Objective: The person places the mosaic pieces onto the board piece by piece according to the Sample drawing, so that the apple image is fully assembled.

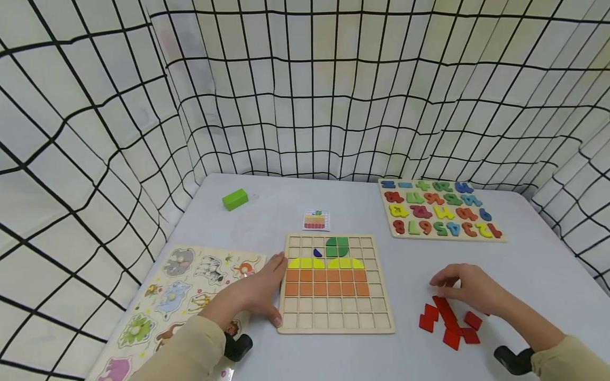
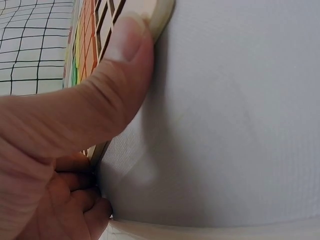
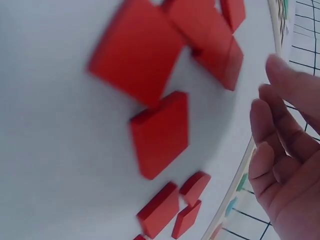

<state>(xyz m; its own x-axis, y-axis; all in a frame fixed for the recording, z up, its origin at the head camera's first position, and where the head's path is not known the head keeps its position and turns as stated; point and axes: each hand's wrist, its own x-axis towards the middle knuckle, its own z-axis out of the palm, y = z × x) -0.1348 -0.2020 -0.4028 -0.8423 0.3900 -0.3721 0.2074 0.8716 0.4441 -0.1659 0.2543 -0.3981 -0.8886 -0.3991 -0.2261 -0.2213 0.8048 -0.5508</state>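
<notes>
A wooden grid board (image 1: pixel 333 320) lies in the middle, bearing orange square tiles (image 1: pixel 326 282), yellow curved pieces (image 1: pixel 307 263), green pieces (image 1: pixel 337 246) and a small dark blue piece (image 1: pixel 317 253). My left hand (image 1: pixel 257 291) is spread along its left edge. In the left wrist view the thumb (image 2: pixel 127 42) rests on the board's corner. Past the board's right side, my right hand (image 1: pixel 476 290) hovers beside a loose pile of red tiles (image 1: pixel 450 323). Its fingers are relaxed, with a gap between thumb and fingertips in the right wrist view and nothing held there.
Behind the board lies a small picture card (image 1: pixel 316 220). A green block (image 1: pixel 235 199) stands at the back left. An animal puzzle board (image 1: pixel 157 283) lies under my left forearm. A number puzzle board (image 1: pixel 400 194) lies at the back right. Black netting (image 1: pixel 312 95) surrounds the table.
</notes>
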